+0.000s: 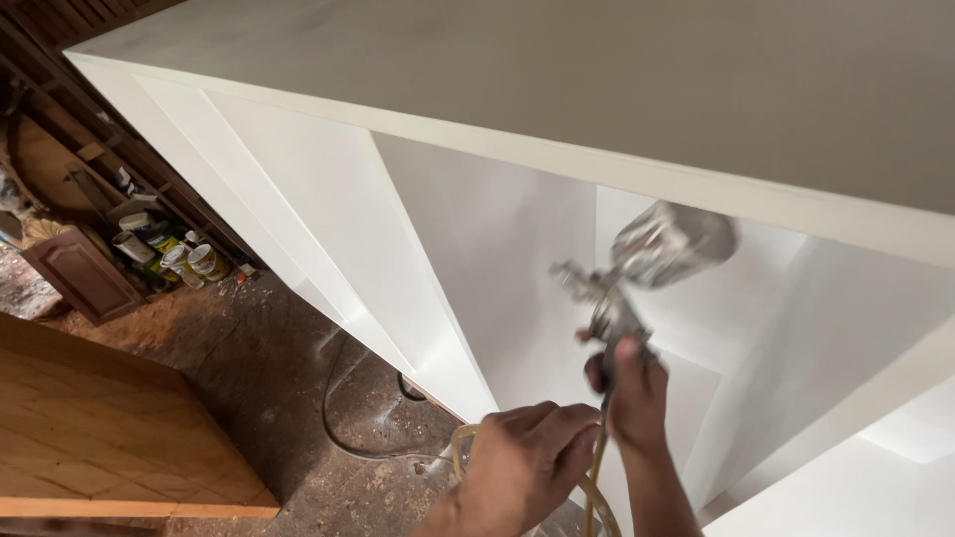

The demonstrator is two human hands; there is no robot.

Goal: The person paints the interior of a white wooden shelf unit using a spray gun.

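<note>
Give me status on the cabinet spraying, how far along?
Done: the cabinet top and the visible dividers look evenly white. In hand: the right hand holds the spray gun, aimed into an open compartment; the left hand grips the yellowish hose. Left: cannot tell; the compartment walls already look white, and the far sides are out of view.

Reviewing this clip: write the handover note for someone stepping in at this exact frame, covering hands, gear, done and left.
Right hand grips the metal spray gun, cup up, nozzle aimed into the white cabinet.
Left hand holds the yellowish hose just below the gun.
A dark hose loops on the floor; paint cans stand by the far wall.
Done: visible cabinet faces look evenly white.
Left: cannot tell which compartments need more coats.
</note>
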